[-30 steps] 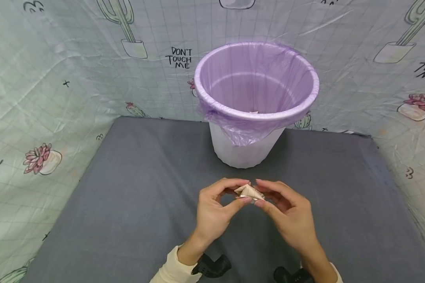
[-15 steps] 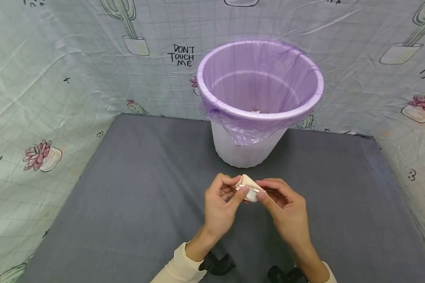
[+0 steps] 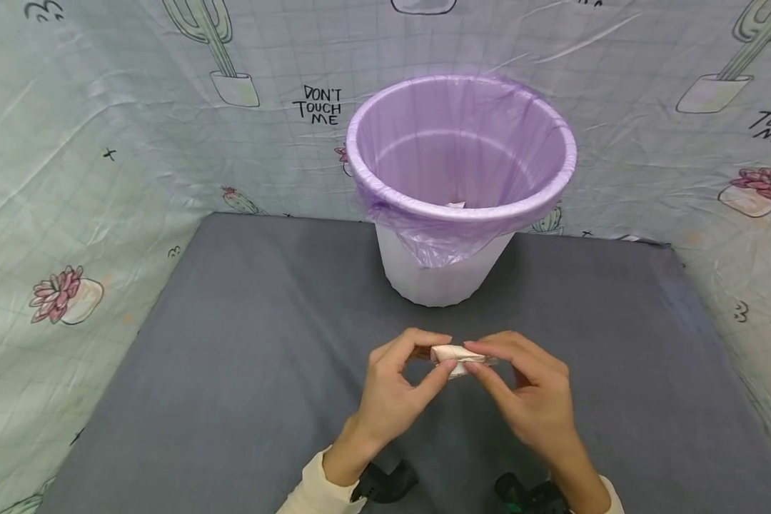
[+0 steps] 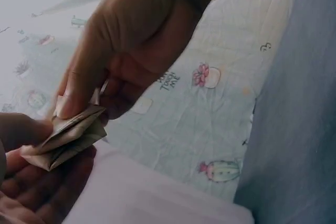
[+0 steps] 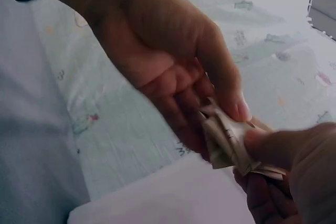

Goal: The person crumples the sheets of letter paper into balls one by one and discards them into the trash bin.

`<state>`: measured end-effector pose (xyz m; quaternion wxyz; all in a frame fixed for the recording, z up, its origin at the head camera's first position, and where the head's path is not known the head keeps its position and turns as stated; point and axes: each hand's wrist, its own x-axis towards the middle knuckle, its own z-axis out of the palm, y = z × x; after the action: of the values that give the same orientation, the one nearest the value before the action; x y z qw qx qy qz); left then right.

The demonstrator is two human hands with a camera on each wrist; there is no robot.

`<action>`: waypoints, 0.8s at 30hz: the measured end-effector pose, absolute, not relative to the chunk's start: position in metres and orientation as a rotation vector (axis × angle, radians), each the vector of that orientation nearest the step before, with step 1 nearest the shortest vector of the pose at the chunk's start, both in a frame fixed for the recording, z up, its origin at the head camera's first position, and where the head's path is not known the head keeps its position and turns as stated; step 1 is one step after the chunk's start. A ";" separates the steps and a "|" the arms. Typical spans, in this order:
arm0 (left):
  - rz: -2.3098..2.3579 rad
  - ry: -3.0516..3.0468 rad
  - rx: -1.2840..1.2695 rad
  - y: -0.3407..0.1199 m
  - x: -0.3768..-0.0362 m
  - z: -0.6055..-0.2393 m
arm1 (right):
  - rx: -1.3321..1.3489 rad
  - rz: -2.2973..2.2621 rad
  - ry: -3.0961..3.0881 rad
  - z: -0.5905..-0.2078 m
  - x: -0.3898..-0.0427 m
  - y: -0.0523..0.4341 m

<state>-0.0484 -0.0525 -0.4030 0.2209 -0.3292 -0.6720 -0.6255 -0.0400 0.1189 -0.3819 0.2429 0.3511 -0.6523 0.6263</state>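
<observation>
A small folded piece of paper (image 3: 456,353), beige with a white part, is held between both hands above the grey cloth. My left hand (image 3: 390,391) pinches its left end between thumb and fingers. On the right end, my right hand (image 3: 538,401) pinches it the same way. Layered folds of the paper (image 4: 68,137) show in the left wrist view, with both thumbs on top. From the right wrist, the paper (image 5: 227,139) shows creased edges and overlapping flaps. Fingers hide part of it.
Just beyond the hands stands a white bin (image 3: 442,275) with a purple bag (image 3: 446,232) folded over its rim. A small pale scrap (image 3: 456,205) shows inside. Grey cloth (image 3: 244,371) covers the surface, and a cactus-print sheet (image 3: 283,157) hangs behind and at the sides.
Both hands have kept their pinch and shifted slightly while turning the paper. Its pointed shape, tilted up half a second ago, now lies flatter and more level between the fingertips.
</observation>
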 end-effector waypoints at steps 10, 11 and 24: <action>-1.689 -1.779 -0.928 -0.052 -0.050 -0.398 | 0.956 1.763 -1.771 -0.385 -0.041 0.118; -1.700 -1.765 -0.923 -0.052 -0.049 -0.395 | 0.939 1.756 -1.752 -0.387 -0.041 0.116; -1.585 -1.634 -0.752 -0.040 -0.044 -0.405 | 0.701 1.542 -1.697 -0.396 -0.033 0.102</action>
<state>-0.0442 -0.0397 -0.4054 0.3636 -0.2924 -0.6349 -0.6158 -0.0334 0.1015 -0.3962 0.3634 0.2724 -0.6594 0.5991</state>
